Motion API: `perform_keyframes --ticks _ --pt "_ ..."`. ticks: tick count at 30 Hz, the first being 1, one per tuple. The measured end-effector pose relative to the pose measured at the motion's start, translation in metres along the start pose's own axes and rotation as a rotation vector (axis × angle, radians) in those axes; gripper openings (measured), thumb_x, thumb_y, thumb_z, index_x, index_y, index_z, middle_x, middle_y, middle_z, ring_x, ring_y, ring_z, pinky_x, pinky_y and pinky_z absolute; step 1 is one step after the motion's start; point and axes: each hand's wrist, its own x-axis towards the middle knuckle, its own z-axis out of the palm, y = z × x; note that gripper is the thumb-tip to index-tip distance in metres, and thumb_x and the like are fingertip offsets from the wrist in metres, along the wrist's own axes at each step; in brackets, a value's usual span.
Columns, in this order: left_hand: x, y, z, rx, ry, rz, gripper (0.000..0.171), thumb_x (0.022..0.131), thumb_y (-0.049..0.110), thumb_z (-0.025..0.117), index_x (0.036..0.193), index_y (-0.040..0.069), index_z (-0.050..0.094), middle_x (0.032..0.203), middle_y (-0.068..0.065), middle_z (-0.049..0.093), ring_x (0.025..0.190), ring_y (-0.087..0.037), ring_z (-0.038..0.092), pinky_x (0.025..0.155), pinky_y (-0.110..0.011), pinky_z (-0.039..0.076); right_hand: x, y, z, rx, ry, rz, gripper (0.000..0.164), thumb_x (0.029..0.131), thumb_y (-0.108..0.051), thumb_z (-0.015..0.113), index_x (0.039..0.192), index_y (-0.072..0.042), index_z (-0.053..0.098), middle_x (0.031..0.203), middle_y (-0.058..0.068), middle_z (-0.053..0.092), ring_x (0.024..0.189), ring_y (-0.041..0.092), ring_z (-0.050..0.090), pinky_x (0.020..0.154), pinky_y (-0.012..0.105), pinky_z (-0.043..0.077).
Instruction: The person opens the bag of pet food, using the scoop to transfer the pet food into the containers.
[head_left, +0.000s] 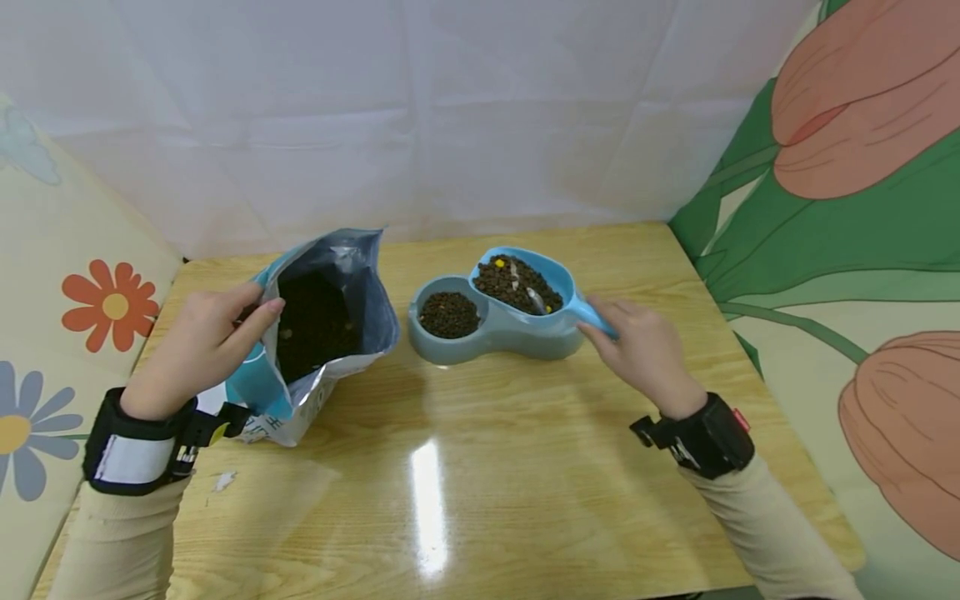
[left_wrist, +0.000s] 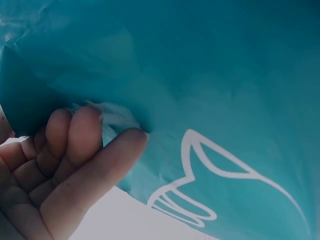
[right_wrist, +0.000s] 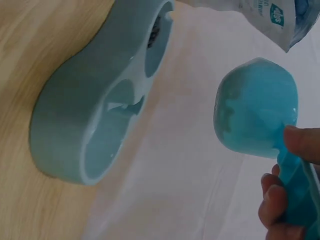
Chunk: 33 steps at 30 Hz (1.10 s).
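My left hand (head_left: 213,337) pinches the near-left rim of a teal and silver bag (head_left: 382,308), whose wide mouth shows dark brown pellets inside. In the left wrist view, thumb and fingers (left_wrist: 82,135) grip a fold of the teal film. My right hand (head_left: 641,346) holds the handle of a blue scoop (head_left: 562,271) heaped with brown pellets and a few yellow and pale bits. Over the right side of a blue-grey double bowl (head_left: 502,337) hangs the scoop, apart from it in the right wrist view. Pellets (head_left: 450,315) lie in the bowl's left compartment; its right one looks bare.
The wooden table (head_left: 495,467) carries the bag at the left and the bowl near the back middle. A white sheet (head_left: 420,117) hangs behind the table. Flower-printed panels (head_left: 810,292) stand along both sides.
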Motion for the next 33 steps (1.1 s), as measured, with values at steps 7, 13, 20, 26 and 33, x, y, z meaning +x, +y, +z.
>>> perform_keyframes --ticks 7,13,20,26,33 --pt "-0.001 -0.001 0.0 0.005 0.004 -0.002 0.028 0.09 0.015 0.056 0.066 0.012 0.041 0.053 0.009 0.023 0.043 -0.003 0.024 0.042 -0.022 0.022 -0.013 0.01 -0.002 -0.048 -0.065 0.06 0.037 0.076 -0.015 0.07 0.106 0.006 0.063 0.083 0.021 0.063 0.054 0.025 0.054 0.045 0.038 0.042" --pt "-0.002 -0.002 0.0 0.002 0.002 -0.009 0.028 0.09 0.015 0.056 0.066 0.012 0.041 0.053 0.009 0.023 0.043 -0.003 0.023 0.042 -0.022 0.022 -0.017 0.019 -0.003 -0.069 -0.107 0.072 0.036 0.074 -0.013 0.071 0.103 0.007 0.063 0.076 0.02 0.062 0.05 0.023 0.05 0.041 0.036 0.039" --pt "-0.002 -0.002 0.0 0.004 0.002 -0.008 0.028 0.09 0.017 0.056 0.066 0.012 0.042 0.053 0.01 0.023 0.043 -0.002 0.024 0.041 -0.022 0.022 -0.017 0.029 -0.003 -0.102 -0.198 0.091 0.035 0.076 -0.015 0.069 0.104 0.006 0.063 0.073 0.017 0.061 0.047 0.018 0.046 0.04 0.033 0.035" --pt "-0.002 -0.003 0.0 0.004 0.007 -0.003 0.029 0.091 0.018 0.055 0.066 0.012 0.041 0.053 0.01 0.022 0.043 -0.002 0.022 0.041 -0.022 0.021 -0.01 0.036 -0.001 -0.11 -0.31 0.11 0.031 0.08 -0.016 0.067 0.101 0.007 0.063 0.062 0.008 0.054 0.043 0.012 0.037 0.041 0.03 0.031" --pt "-0.001 -0.002 0.001 -0.004 0.008 0.0 0.028 0.091 0.017 0.055 0.066 0.013 0.041 0.053 0.01 0.022 0.043 -0.002 0.022 0.042 -0.022 0.022 -0.001 0.044 0.002 -0.115 -0.386 0.102 0.016 0.081 -0.016 0.066 0.074 -0.005 0.056 0.051 -0.001 0.033 0.043 0.012 0.032 0.044 0.029 0.026"
